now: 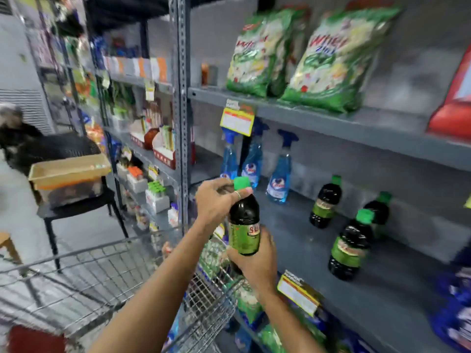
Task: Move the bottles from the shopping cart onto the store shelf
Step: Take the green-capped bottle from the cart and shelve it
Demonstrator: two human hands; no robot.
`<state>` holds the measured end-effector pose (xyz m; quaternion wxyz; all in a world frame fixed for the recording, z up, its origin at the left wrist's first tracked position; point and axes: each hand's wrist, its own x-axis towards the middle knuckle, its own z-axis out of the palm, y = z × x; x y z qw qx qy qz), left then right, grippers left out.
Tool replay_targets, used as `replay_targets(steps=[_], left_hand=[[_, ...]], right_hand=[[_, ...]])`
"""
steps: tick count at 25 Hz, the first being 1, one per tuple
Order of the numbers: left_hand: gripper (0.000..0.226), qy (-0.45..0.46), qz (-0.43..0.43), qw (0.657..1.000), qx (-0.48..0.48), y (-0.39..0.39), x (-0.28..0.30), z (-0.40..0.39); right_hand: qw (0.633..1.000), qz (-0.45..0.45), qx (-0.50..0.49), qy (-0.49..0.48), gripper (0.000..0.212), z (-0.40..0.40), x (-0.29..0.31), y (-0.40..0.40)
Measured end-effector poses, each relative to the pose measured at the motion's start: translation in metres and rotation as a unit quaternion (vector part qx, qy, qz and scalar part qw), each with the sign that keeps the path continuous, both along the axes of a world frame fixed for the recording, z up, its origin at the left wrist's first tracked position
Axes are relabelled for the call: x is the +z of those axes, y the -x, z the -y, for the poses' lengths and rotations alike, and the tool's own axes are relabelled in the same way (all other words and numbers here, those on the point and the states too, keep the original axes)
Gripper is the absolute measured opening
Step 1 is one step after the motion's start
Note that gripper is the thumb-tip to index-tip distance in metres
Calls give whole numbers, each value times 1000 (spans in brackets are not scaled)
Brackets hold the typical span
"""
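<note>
the dark bottle [244, 220], with green cap and green label, is held upright above the shopping cart [107, 284], just in front of the grey store shelf [293, 240]. the left hand [216, 202] is closed around its neck; the right hand [254, 261] is wrapped around its base. three matching bottles [349, 250] stand on that shelf, beside blue spray bottles [279, 171].

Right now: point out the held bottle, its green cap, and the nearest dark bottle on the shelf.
held bottle [244, 238], head view, on its green label.
green cap [241, 183], head view, cap side.
nearest shelf bottle [348, 250], head view, on its label.
</note>
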<state>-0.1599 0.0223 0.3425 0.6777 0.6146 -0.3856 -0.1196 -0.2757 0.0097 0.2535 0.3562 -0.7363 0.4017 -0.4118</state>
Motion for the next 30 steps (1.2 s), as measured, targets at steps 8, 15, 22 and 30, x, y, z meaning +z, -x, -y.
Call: replay_targets(steps=[8, 15, 22, 30], left_hand=[[21, 66, -55, 951, -297, 95, 57, 10], [25, 53, -97, 918, -380, 114, 57, 42], [27, -40, -59, 920, -386, 96, 20, 103], [31, -119, -91, 902, -404, 77, -39, 180]], right_hand=[[993, 105, -53, 28, 83, -16, 48, 70], [990, 118, -72, -22, 73, 16, 51, 93], [990, 19, -135, -45, 82, 72, 14, 77], [970, -61, -202, -125, 91, 141, -35, 54]])
